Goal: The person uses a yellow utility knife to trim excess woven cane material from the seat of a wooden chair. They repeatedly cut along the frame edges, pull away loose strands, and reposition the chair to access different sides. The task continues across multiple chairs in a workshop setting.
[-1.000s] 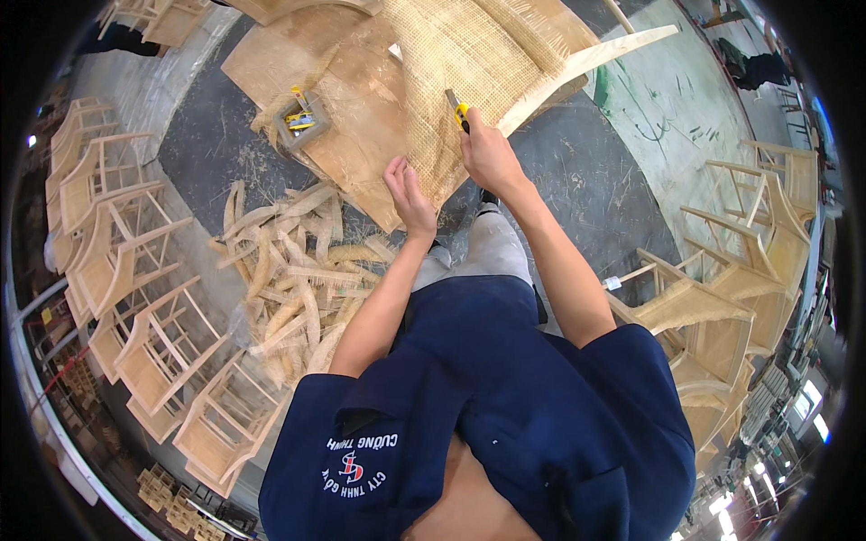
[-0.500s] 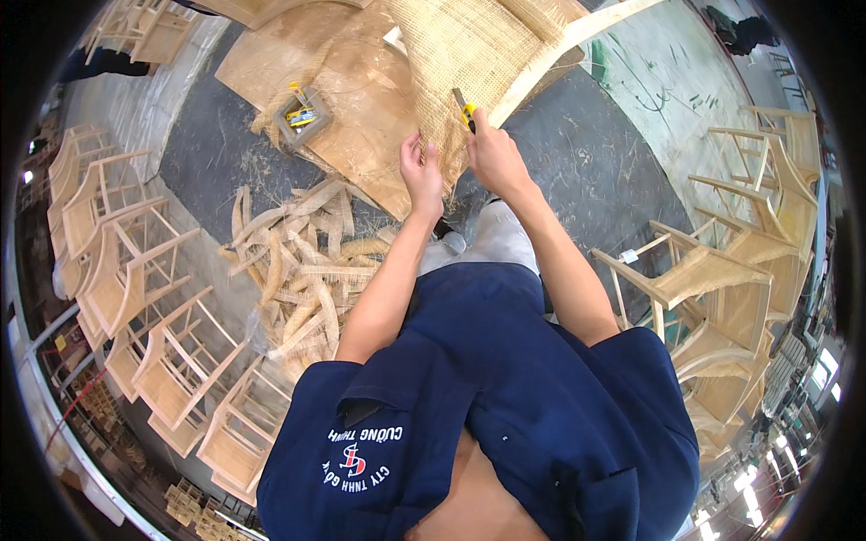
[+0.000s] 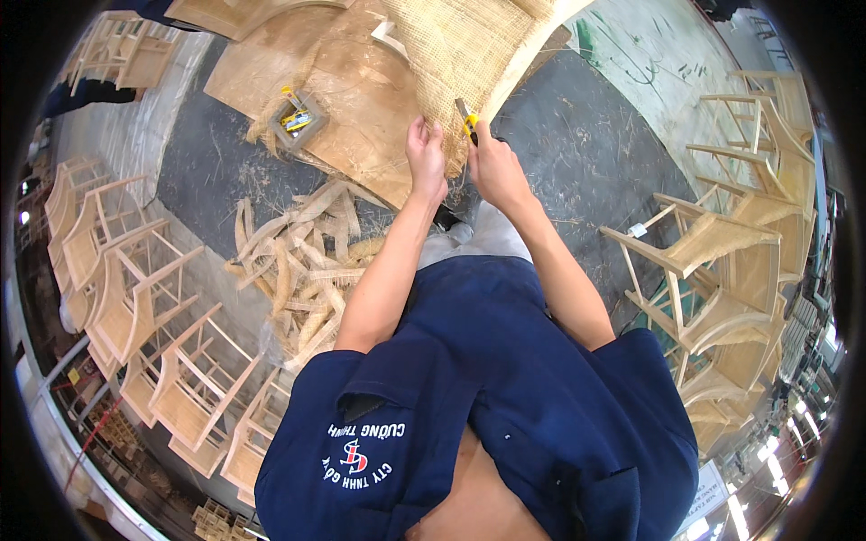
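Right hand (image 3: 499, 171): closing firmly around the knife, fingers wrapped on its handle.
Knife (image 3: 471, 131): pointing its blade up and away, over the webbing near its narrow end; whether it is biting into the weave, one cannot tell.
Left hand (image 3: 427, 162): half curling, fingertips resting at the webbing's left edge; whether they are pinching it or only touching, one cannot tell.
Webbing (image 3: 469, 54): lying over the frame just beyond both hands, its narrow end reaching between them; that end is looking unfinished, so some trimming is probably remaining there.
Frame (image 3: 541, 41): curving along the webbing's right side, its pale wood showing bare.
Board (image 3: 370, 99): bearing the frame, with loose fibres scattering across it.
Box (image 3: 311, 133): sitting on the board's left part, holding yellow tools (image 3: 295, 117).
Strips (image 3: 311, 279): piling on the floor to the left, suggesting much cutting is already done.
Chairs (image 3: 731, 261): standing in rows on both sides; how many are finished, one cannot tell.
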A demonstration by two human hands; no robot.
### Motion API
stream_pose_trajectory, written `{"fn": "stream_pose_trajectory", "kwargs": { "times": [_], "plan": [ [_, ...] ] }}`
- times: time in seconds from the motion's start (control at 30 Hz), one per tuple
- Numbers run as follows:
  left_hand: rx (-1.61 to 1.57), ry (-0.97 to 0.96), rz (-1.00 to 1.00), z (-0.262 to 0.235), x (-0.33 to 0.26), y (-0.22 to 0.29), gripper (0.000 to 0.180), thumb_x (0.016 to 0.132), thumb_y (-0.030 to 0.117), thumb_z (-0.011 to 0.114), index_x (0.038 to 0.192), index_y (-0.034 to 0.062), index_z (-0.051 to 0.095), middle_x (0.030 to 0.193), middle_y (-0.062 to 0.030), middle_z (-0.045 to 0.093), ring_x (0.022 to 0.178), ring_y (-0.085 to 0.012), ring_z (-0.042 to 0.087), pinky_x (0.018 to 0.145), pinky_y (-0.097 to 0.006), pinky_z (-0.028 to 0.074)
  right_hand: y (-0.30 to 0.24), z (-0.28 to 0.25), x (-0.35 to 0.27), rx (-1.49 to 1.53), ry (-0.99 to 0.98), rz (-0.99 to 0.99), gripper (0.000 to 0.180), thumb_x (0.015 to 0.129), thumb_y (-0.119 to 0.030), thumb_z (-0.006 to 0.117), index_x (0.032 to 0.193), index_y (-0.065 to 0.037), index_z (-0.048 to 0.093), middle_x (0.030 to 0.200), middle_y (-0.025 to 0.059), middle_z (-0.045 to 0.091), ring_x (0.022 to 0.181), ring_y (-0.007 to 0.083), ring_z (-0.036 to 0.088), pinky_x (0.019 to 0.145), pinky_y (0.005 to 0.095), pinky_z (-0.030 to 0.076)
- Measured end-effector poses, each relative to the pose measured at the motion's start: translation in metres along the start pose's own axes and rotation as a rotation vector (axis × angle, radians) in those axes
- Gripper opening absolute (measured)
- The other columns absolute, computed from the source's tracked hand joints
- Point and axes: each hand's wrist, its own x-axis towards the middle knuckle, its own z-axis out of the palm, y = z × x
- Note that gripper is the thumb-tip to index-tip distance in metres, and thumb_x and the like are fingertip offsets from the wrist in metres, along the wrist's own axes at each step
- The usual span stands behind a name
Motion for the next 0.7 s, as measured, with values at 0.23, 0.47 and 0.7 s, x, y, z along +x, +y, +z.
{"fn": "stream_pose_trajectory", "kwargs": {
  "times": [0.23, 0.47, 0.7],
  "plan": [
    [-0.016, -0.058, -0.022, 0.0, -0.002, 0.006, 0.038, 0.109, 0.004, 0.046, 0.145, -0.0045, 0.04, 0.136, -0.0156, 0.06, 0.121, -0.0209, 0.06, 0.102, -0.036, 0.05, -0.008, 0.011, -0.022, 0.015, 0.004, 0.065, 0.026, 0.1, -0.011, 0.053, 0.12, 0.004, 0.043, 0.083, 0.0319, 0.066, 0.085, 0.0527, 0.065, 0.074, 0.0621, 0.05],
    [-0.019, -0.095, -0.042, 0.003, -0.004, 0.013, 0.038, 0.109, 0.004, 0.044, 0.146, -0.0029, 0.038, 0.136, -0.0156, 0.059, 0.119, -0.0216, 0.061, 0.102, -0.036, 0.05, -0.006, 0.026, -0.045, 0.032, 0.058, 0.034, 0.03, 0.1, -0.01, 0.054, 0.124, 0.004, 0.041, 0.083, 0.0319, 0.065, 0.081, 0.0527, 0.064, 0.072, 0.0624, 0.049],
    [-0.027, -0.157, -0.043, -0.002, -0.001, 0.015, 0.034, 0.109, 0.005, 0.044, 0.142, -0.0025, 0.041, 0.136, -0.015, 0.06, 0.118, -0.0224, 0.061, 0.101, -0.038, 0.052, -0.009, 0.036, -0.067, 0.02, 0.053, 0.036, 0.039, 0.099, -0.01, 0.055, 0.131, 0.007, 0.04, 0.083, 0.031, 0.065, 0.082, 0.0511, 0.066, 0.072, 0.0604, 0.051]
  ]
}}
